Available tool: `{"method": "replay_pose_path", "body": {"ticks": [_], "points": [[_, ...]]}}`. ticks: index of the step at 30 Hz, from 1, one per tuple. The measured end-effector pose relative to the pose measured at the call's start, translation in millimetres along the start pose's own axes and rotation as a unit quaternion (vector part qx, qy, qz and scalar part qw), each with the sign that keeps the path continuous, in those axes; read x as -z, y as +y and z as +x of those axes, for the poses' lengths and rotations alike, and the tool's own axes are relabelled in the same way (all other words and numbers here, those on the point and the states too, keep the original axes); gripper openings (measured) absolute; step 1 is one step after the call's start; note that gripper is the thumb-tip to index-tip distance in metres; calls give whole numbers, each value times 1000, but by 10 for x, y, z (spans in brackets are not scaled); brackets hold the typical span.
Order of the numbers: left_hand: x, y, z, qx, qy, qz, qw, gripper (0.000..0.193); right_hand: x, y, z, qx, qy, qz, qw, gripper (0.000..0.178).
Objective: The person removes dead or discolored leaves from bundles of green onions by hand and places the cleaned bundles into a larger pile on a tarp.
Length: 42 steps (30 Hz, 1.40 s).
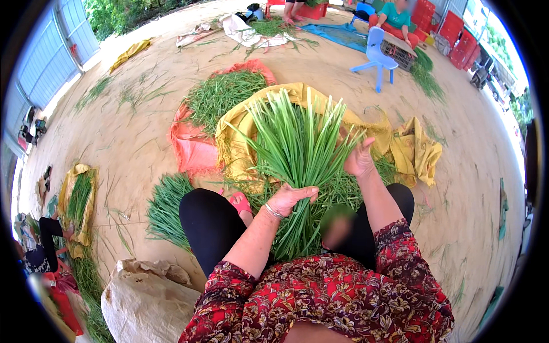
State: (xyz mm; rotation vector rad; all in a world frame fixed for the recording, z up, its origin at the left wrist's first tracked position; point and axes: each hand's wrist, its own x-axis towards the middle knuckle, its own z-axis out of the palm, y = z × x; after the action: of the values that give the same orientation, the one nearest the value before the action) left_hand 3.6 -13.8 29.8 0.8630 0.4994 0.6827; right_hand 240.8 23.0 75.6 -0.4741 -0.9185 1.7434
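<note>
My left hand (287, 199) is wrapped round a thick bunch of garlic chives (301, 143), its thumb lying across the stems. Above that grip the bunch fans out, pale ends pointing away from me, while the darker leaves hang down between my knees. At the right side of the fan is my right hand (360, 158), open, fingers apart and partly hidden behind the stems. Under the bunch, loose chives (337, 197) lie heaped on a yellow woven sack (233, 146).
Beyond the yellow sack, more greens (226, 97) cover a red sack (194, 150). A neat pile of chives (168, 208) sits by my left knee, near a whitish sack (148, 303). A blue chair (377, 55) stands far right, beside a seated person (396, 23). Another person works at left.
</note>
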Motion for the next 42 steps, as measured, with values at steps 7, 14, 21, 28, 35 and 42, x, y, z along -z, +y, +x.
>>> {"method": "replay_pose_path", "body": {"ticks": [7, 14, 21, 28, 35, 42], "points": [[4, -341, 145, 84, 19, 88, 992, 48, 166, 87, 91, -29, 100, -48, 993, 109], [175, -848, 284, 67, 93, 379, 918, 100, 392, 329, 128, -97, 172, -91, 976, 126], [277, -785, 268, 186, -15, 510, 839, 112, 43, 196, 112, -123, 244, -112, 956, 39], [234, -460, 193, 115, -34, 547, 829, 117, 249, 274, 125, -62, 296, -89, 949, 26], [76, -133, 0, -1, 3, 410, 912, 132, 233, 170, 110, -74, 113, 42, 990, 6], [122, -168, 41, 24, -71, 401, 913, 118, 260, 164, 58, -75, 115, 44, 990, 13]]}}
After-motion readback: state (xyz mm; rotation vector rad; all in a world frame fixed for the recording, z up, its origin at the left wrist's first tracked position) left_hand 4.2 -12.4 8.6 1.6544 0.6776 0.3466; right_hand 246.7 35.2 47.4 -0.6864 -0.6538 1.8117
